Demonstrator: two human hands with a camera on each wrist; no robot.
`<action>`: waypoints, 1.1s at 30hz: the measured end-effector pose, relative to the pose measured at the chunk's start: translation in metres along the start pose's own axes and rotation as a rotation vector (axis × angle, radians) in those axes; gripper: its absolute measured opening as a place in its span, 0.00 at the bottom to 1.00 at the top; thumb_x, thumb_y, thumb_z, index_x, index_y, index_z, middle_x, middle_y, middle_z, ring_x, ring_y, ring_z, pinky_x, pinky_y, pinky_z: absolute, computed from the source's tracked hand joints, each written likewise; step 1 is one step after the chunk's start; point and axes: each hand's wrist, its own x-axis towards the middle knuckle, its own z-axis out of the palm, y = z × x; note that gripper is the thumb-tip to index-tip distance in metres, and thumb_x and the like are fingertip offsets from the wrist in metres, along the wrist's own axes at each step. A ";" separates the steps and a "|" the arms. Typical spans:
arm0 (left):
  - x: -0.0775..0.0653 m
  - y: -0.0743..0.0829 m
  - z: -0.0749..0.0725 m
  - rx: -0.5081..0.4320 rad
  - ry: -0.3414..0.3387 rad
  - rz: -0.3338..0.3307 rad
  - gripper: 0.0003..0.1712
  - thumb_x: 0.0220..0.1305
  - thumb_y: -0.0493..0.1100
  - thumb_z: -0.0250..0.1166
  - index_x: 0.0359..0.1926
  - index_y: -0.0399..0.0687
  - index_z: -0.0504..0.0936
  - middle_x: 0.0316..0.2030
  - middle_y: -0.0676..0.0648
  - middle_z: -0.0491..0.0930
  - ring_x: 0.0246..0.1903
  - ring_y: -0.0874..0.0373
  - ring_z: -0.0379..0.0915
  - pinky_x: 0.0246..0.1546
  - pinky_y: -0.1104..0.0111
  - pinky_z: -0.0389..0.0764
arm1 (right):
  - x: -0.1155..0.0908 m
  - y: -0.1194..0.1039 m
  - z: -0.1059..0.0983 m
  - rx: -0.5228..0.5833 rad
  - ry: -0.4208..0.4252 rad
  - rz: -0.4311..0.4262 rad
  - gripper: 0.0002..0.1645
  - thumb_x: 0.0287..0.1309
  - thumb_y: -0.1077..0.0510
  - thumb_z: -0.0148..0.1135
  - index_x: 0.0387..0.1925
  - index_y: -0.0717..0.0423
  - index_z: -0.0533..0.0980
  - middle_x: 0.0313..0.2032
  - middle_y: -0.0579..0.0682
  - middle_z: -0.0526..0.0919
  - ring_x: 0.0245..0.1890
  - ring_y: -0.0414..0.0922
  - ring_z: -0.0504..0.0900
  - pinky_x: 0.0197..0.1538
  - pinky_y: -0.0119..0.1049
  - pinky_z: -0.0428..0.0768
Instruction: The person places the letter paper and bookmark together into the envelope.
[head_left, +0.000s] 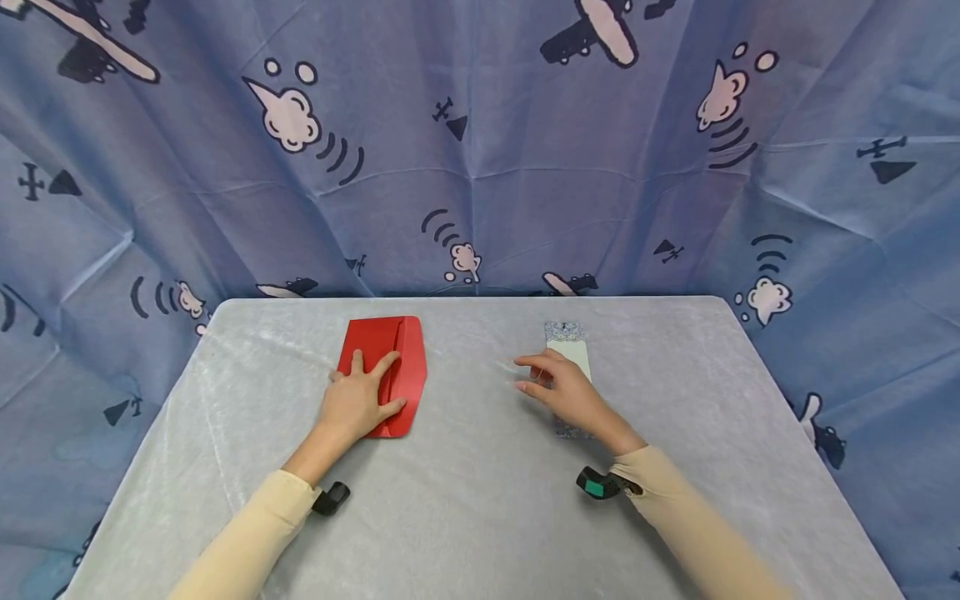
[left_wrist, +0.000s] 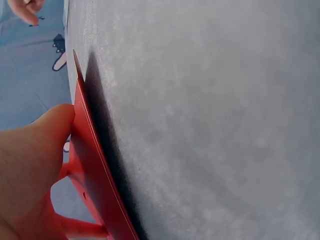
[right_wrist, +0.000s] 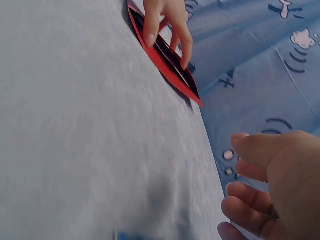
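Patterned blue curtain (head_left: 397,125) encloses the work area behind and beside a table (head_left: 465,517) with a pale gray cover. A red envelope (head_left: 410,367) is located left of center, flap toward the right. The left hand (head_left: 351,402) is spread over it, thumb and fingers apart on the paper near the dark slit; this placement probably steadies the envelope and keeps its mouth parted, as the right wrist view shows it gaping. A pale card (head_left: 576,354) with patterned ends is positioned right of center, lengthwise away from the person, partly covered by the right hand (head_left: 570,392). That hand holds nothing: its thumb stands apart from loosely bent fingers. Contact with the card cannot be determined. Both items are near the table's far edge, without overhang. Bare cover separates them, allowing lateral clearance; wider room extends toward the person and beyond the card to the right edge.
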 end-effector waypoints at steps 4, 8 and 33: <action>0.000 0.000 -0.001 -0.004 -0.005 -0.003 0.49 0.54 0.65 0.69 0.74 0.61 0.61 0.69 0.25 0.61 0.52 0.14 0.69 0.30 0.47 0.86 | -0.007 0.014 -0.010 -0.022 0.056 0.025 0.25 0.63 0.51 0.65 0.60 0.54 0.77 0.39 0.49 0.77 0.36 0.42 0.74 0.44 0.38 0.77; 0.001 0.000 -0.002 -0.008 -0.009 -0.010 0.49 0.54 0.65 0.69 0.74 0.61 0.61 0.70 0.25 0.61 0.52 0.15 0.69 0.32 0.47 0.86 | -0.010 0.032 -0.017 -0.057 0.176 0.101 0.24 0.62 0.55 0.66 0.58 0.57 0.78 0.41 0.56 0.78 0.38 0.48 0.76 0.45 0.41 0.76; 0.002 -0.001 -0.001 -0.026 -0.020 -0.016 0.50 0.53 0.65 0.70 0.74 0.62 0.61 0.70 0.25 0.61 0.55 0.15 0.68 0.32 0.47 0.86 | -0.009 0.061 -0.022 -0.162 0.211 0.345 0.33 0.54 0.55 0.72 0.60 0.62 0.75 0.42 0.62 0.74 0.41 0.54 0.69 0.41 0.41 0.65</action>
